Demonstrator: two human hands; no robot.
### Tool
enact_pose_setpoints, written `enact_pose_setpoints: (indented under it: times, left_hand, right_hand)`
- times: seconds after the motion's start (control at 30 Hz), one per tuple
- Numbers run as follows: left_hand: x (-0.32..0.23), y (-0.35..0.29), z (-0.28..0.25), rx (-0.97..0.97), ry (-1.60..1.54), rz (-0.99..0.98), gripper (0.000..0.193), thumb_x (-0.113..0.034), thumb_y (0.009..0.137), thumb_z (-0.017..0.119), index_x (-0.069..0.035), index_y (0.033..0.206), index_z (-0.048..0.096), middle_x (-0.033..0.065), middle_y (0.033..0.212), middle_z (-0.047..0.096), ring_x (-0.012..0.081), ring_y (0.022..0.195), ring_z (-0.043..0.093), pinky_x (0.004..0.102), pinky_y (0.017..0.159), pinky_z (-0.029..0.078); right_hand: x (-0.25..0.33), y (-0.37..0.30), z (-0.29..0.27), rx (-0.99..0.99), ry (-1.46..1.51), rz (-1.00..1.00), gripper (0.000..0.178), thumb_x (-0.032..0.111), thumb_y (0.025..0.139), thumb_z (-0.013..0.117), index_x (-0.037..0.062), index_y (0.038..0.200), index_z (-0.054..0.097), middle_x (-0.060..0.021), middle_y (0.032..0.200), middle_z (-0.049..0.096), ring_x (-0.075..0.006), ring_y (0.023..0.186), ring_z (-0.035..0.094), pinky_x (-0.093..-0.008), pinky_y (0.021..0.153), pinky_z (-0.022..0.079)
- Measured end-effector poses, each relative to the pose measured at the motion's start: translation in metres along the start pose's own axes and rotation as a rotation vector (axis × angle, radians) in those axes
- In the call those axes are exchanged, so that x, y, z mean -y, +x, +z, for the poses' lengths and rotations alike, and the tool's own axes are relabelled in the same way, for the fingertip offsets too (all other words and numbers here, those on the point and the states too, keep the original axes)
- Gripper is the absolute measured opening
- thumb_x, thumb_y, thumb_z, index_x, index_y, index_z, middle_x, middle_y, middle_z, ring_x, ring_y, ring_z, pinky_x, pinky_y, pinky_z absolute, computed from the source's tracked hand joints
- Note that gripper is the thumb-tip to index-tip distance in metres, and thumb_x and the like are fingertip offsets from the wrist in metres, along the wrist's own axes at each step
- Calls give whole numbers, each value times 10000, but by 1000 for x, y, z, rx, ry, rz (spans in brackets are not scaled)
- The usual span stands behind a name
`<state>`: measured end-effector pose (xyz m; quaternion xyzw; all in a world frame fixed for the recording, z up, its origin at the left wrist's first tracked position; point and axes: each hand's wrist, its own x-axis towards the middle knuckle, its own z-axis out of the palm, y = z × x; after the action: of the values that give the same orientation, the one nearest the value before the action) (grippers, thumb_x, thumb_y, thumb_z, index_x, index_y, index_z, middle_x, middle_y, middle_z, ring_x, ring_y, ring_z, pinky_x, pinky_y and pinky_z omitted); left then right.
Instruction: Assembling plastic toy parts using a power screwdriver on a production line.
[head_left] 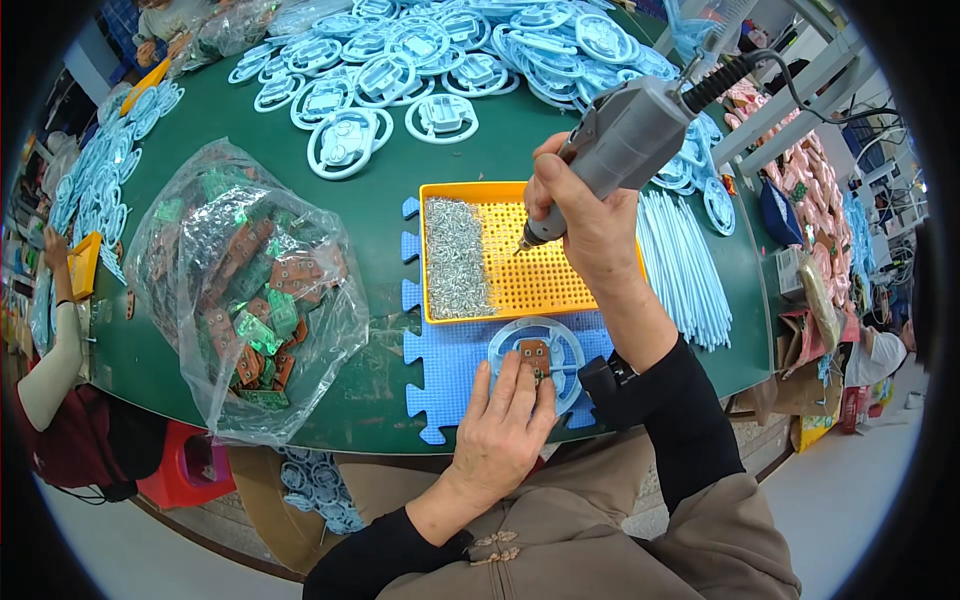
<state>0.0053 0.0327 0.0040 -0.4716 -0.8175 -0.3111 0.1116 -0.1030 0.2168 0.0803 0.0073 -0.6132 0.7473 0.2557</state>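
Note:
My right hand (585,205) is wrapped round a grey electric screwdriver (630,135), its cord running up to the right. The bit points down over a yellow perforated tray (560,287), to the right of a bed of small silver screws (455,255) inside it. Below the tray a light-blue plastic steering wheel (572,350) lies on a blue foam mat (440,375). A brown circuit board (535,353) sits in the wheel's middle. My left hand (505,425) lies with its fingers stretched out, fingertips touching the board and the wheel. The fingers cover part of both.
A clear bag (340,330) of brown and green circuit boards stands at left. Many light-blue wheel parts (415,45) are heaped at the back. Light-blue rods (685,270) lie right of the tray. Another person's arm (55,350) shows at far left, near a red stool (185,470).

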Motion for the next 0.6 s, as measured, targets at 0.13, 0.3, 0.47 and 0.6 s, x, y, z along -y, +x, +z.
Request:
enact_pose_setpoints:
  times: [0.13,0.3,0.47,0.6]
  left_hand:
    - [0,0,0,1,-3,6,517,-177,659,810,-5,1121,654,253,1192,595,426,1224,546,593,995,451]
    - [-2,-1,0,-11,-16,9,522,-165,656,811,2,1125,652,255,1193,594,431,1224,546,597,986,455]
    - [0,-3,2,-16,-22,16,530,-145,657,807,5,1138,645,253,1199,589,437,1227,540,602,991,447]
    - [0,-2,2,-5,-8,21,511,-139,693,789,-1,1161,637,250,1239,571,441,1254,514,608,1016,418]
  right_hand:
    - [0,-3,-1,44,-81,0,163,124,909,704,32,996,601,-26,677,598,-128,582,580,-276,567,473]
    - [2,-5,1,12,-49,-8,190,146,859,758,25,945,639,0,724,617,-75,605,598,-222,551,486]
    - [34,-13,0,-2,-29,-96,236,164,909,706,0,1047,605,-23,716,587,-116,600,571,-259,565,465]
    - [78,-42,-2,68,-89,-146,369,305,980,618,-18,1145,551,-32,686,516,-139,580,503,-290,556,403]
